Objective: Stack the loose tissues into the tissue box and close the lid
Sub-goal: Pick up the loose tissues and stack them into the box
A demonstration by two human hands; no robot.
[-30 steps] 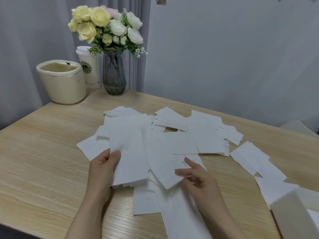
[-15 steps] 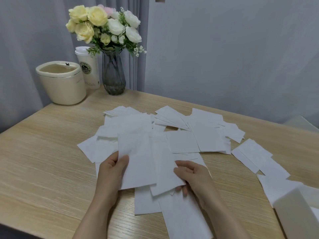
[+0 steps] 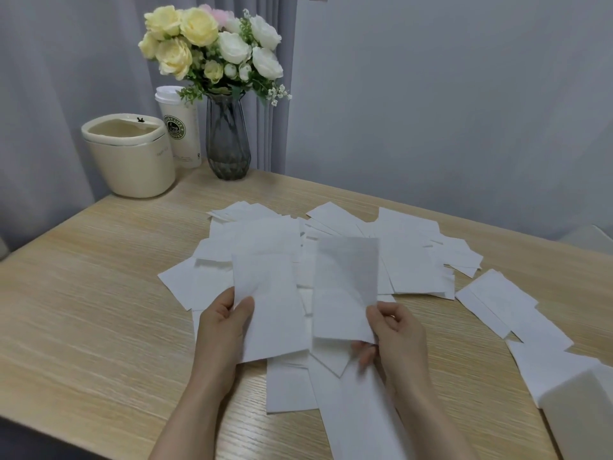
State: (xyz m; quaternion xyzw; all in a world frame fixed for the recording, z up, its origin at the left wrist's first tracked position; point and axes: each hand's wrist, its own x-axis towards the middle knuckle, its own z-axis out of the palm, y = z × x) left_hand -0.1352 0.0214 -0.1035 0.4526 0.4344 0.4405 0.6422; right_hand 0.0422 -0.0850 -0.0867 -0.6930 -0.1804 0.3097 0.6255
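Several loose white tissues (image 3: 411, 257) lie spread over the middle of the wooden table (image 3: 86, 293). My left hand (image 3: 222, 323) grips a small stack of tissues (image 3: 268, 303) by its left edge, thumb on top. My right hand (image 3: 394, 330) pinches a single tissue (image 3: 345, 280) at its lower right corner and holds it lifted, tilted up off the pile. The white tissue box (image 3: 580, 410) shows only partly at the lower right corner; its lid cannot be seen clearly.
At the back left stand a cream round bin (image 3: 132, 157), a white paper cup (image 3: 180, 127) and a grey glass vase (image 3: 227, 141) of flowers. More tissues (image 3: 507, 307) lie to the right, near the box. A grey wall and curtain lie behind.
My right hand has picked one tissue off the pile and raised it. My left hand with its stack has shifted slightly right and nearer to me.
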